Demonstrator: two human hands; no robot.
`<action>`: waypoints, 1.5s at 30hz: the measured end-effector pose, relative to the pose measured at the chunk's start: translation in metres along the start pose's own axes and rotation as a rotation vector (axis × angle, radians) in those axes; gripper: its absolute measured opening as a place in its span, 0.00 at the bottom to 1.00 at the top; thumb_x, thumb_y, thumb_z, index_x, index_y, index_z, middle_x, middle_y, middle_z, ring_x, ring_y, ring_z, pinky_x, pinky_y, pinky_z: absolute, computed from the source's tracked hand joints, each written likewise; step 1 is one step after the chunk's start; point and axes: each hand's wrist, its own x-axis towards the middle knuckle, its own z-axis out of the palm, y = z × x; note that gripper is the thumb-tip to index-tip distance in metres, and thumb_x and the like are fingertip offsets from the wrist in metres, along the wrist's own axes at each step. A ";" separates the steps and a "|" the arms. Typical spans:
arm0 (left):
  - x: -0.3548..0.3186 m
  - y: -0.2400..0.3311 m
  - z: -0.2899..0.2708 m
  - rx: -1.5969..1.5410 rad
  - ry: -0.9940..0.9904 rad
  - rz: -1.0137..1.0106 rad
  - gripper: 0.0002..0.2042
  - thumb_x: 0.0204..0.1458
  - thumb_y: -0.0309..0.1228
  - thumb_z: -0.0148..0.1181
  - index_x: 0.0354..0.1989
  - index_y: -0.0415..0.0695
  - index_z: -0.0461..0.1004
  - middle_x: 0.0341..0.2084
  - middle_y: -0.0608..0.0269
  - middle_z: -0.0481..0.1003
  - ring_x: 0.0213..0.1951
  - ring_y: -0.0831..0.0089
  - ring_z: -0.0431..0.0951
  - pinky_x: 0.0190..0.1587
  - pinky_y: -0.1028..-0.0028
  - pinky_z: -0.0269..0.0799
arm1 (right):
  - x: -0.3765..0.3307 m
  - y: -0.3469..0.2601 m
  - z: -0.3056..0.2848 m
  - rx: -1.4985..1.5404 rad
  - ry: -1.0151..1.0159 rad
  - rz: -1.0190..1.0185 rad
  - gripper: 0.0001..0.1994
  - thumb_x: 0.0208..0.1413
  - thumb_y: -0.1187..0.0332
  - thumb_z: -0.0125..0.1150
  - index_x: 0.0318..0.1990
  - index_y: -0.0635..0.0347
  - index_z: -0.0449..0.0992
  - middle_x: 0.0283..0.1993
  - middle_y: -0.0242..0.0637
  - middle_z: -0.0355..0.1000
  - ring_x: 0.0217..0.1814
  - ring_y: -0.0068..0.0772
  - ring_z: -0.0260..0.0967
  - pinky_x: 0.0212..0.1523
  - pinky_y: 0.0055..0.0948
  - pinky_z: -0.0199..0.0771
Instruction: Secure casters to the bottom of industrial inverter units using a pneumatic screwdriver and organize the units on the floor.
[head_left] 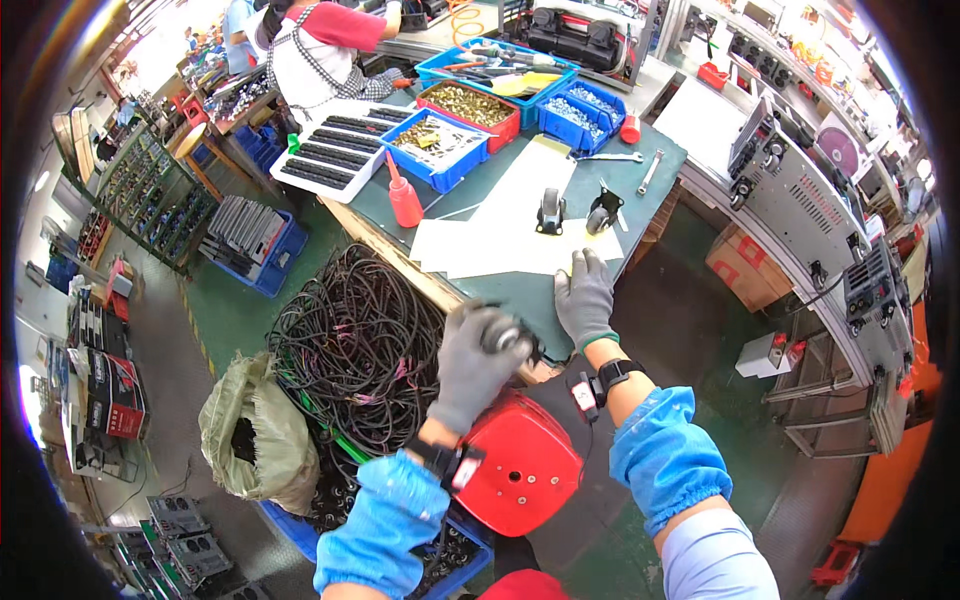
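From the head camera, the gloved left hand (pixel 470 365) is clamped around a caster (pixel 503 335) at the bench (pixel 480 185) edge, above a red housing (pixel 520 465). The right hand (pixel 585 297) lies flat, fingers spread, on white paper (pixel 520 215) near two more casters (pixel 578 212).

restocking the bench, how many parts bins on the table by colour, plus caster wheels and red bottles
blue bins: 3
red bins: 1
caster wheels standing on the table: 2
red bottles: 2
total: 8
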 end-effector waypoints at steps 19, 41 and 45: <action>-0.449 -0.068 -0.148 0.459 -0.768 -1.046 0.20 0.51 0.42 0.54 0.48 0.42 0.76 0.42 0.42 0.77 0.47 0.47 0.77 0.50 0.54 0.72 | -0.001 0.018 0.015 -0.048 -0.009 0.049 0.22 0.58 0.67 0.50 0.59 0.64 0.65 0.56 0.55 0.68 0.56 0.59 0.67 0.57 0.46 0.67; -0.924 0.284 0.067 -0.349 0.684 -1.613 0.14 0.50 0.36 0.58 0.40 0.41 0.79 0.31 0.60 0.78 0.34 0.67 0.77 0.39 0.67 0.73 | -0.440 -0.339 -0.659 0.575 -0.703 -2.451 0.07 0.42 0.69 0.59 0.25 0.65 0.74 0.23 0.40 0.69 0.24 0.40 0.70 0.22 0.33 0.68; -0.958 0.344 0.104 -0.503 0.824 -1.763 0.14 0.49 0.37 0.58 0.39 0.44 0.80 0.34 0.60 0.79 0.38 0.64 0.78 0.46 0.65 0.72 | -0.453 -0.304 -0.711 0.457 -0.336 -2.497 0.06 0.42 0.70 0.58 0.24 0.65 0.73 0.20 0.38 0.67 0.22 0.34 0.67 0.21 0.30 0.66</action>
